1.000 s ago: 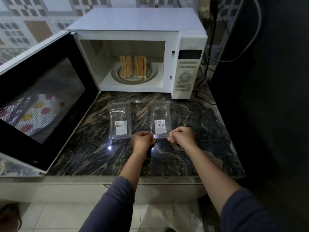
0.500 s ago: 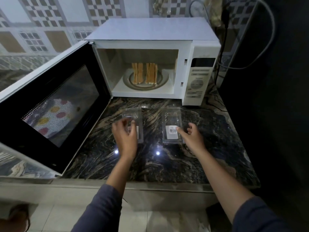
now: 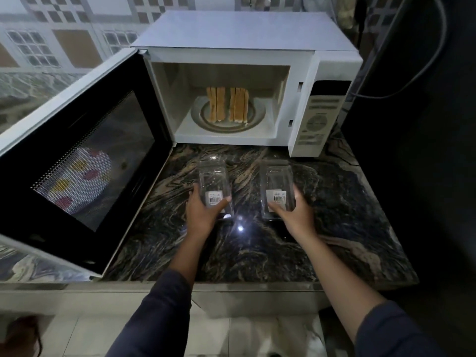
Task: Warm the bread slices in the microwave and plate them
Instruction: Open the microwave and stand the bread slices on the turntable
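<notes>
Two groups of bread slices [image 3: 227, 104] standing on edge on the round turntable [image 3: 257, 115] inside the white microwave [image 3: 242, 37], long axis upright, thin edges facing the near side, broad faces turned left and right; a narrow gap between the left group and the right group. Microwave door [image 3: 85, 150] swung wide open to the left, dark mesh window facing right. On the dark marbled countertop [image 3: 334, 215] in front of the oven, two clear plastic containers, each with long axis running near to far and a barcode label at the near end. Left container [image 3: 215, 186] clasped at its near end by the left hand [image 3: 203, 215], thumb on the right side, fingers on the left. Right container [image 3: 277, 189] clasped likewise by the right hand [image 3: 293, 215]. Hands apart, one per container. Dark sleeves [image 3: 159, 318] on both forearms. Cable [image 3: 417, 73] hanging at far right.
</notes>
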A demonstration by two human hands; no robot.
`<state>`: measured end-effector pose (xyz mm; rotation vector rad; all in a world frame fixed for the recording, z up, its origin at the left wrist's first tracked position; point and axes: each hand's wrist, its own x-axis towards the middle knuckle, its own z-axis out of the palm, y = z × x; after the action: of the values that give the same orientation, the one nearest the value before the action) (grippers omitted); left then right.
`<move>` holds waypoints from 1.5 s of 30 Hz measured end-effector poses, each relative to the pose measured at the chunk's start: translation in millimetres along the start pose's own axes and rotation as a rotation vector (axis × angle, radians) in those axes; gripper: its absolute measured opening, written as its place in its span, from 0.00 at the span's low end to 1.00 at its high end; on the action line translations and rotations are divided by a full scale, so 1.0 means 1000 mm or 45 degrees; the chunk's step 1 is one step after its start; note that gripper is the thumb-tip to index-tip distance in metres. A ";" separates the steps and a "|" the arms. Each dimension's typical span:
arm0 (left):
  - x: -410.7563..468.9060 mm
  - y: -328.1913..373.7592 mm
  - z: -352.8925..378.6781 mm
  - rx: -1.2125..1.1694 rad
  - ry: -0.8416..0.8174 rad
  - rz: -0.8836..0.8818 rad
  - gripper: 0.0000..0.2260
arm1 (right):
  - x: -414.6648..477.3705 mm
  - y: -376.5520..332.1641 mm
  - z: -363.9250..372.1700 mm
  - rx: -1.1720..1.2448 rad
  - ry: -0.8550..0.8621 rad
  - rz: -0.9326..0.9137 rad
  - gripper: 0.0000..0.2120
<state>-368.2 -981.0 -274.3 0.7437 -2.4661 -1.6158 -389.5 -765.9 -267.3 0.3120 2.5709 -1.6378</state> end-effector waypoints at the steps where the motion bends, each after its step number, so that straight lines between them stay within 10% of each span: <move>1: -0.004 0.003 -0.001 -0.060 -0.007 0.025 0.47 | -0.002 0.001 0.002 0.027 0.028 -0.009 0.40; 28: -0.008 0.102 -0.058 -0.612 -0.147 0.568 0.42 | -0.069 -0.113 0.006 0.567 0.517 -0.513 0.30; 45: 0.122 0.305 -0.060 -0.289 -0.187 0.510 0.36 | 0.099 -0.295 -0.078 0.498 0.136 -0.479 0.15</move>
<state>-558.9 -988.7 -0.3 0.0941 -2.2725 -1.7911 -545.5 -803.5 10.7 -0.0757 2.4777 -2.3182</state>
